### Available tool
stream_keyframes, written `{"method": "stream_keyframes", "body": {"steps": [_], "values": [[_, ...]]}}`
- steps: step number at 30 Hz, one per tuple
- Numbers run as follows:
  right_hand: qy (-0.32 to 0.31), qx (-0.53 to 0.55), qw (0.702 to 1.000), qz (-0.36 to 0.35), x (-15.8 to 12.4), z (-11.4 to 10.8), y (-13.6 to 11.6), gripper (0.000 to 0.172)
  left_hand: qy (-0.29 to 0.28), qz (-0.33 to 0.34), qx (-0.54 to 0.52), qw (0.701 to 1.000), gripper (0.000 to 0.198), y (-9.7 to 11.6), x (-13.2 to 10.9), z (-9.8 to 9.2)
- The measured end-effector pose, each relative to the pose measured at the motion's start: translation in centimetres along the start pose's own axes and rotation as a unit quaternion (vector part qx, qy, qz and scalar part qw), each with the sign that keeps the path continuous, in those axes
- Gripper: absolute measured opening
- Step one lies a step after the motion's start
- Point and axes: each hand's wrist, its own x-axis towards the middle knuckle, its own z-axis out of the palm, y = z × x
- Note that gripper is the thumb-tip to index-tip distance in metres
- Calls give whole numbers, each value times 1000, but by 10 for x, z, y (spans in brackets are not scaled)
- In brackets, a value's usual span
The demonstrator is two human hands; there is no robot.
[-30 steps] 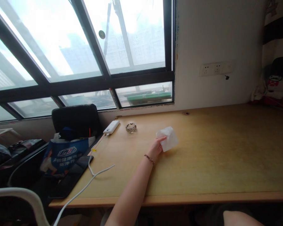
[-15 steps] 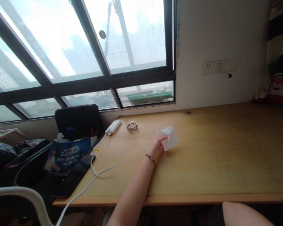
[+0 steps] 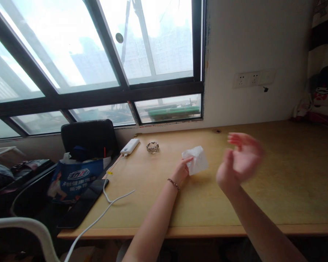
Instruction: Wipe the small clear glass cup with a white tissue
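Observation:
My left hand (image 3: 182,169) grips a white tissue (image 3: 198,162) by its left side, thumb on top, above the wooden table (image 3: 276,182). A dark bracelet (image 3: 173,183) circles that wrist. To the right of the tissue, and apart from it, my right hand (image 3: 242,160) is raised with its palm turned inward. Its fingers are curved and blurred by motion, the thumb stands away from them, and nothing shows in it. A silver openwork bangle (image 3: 152,147) stands on the table beyond my left hand.
A white power bank (image 3: 130,146) with a white cable (image 3: 109,205) lies at the table's left edge. A black tablet-like slab (image 3: 83,205) overhangs that edge. Beside it are a blue bag (image 3: 76,178) and a black chair (image 3: 89,136). Window and wall stand behind.
My right hand has come up from below the table's front edge to the right of the tissue. My left hand still holds the tissue in nearly the same place.

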Motion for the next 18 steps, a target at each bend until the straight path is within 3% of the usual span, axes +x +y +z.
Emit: {"method": "stream_keyframes", "body": {"steps": [1, 3, 4, 6, 8, 12, 15, 16, 18], "values": [[-4, -6, 999, 34, -4, 10, 13, 44, -9, 7, 0, 1000, 35, 1, 0, 0], [-29, -9, 985, 168, -17, 29, 47, 53, -19, 18, 5, 1000, 34, 3, 0, -1], [-50, -2, 964, 260, -26, 37, 65, 55, -18, 23, 11, 1000, 33, 3, 1, -2], [-117, 74, 901, 412, -44, 46, 96, 43, 3, 38, 37, 999, 29, 2, 3, -6], [-165, 145, 852, 475, -58, 47, 119, 32, 36, 55, 92, 994, 24, 0, 6, -11], [-139, 120, 854, 487, -66, 39, 138, 20, 86, 83, 237, 964, 17, 0, 12, -22], [-113, 138, 836, 519, -64, 37, 142, 16, 150, 137, 350, 915, 20, 17, 15, -40], [-109, 160, 820, 539, -63, 38, 143, 15, 190, 156, 398, 884, 22, 26, 16, -48], [-109, 204, 783, 578, -63, 41, 143, 13, 287, 178, 505, 794, 25, 47, 15, -68]]}}
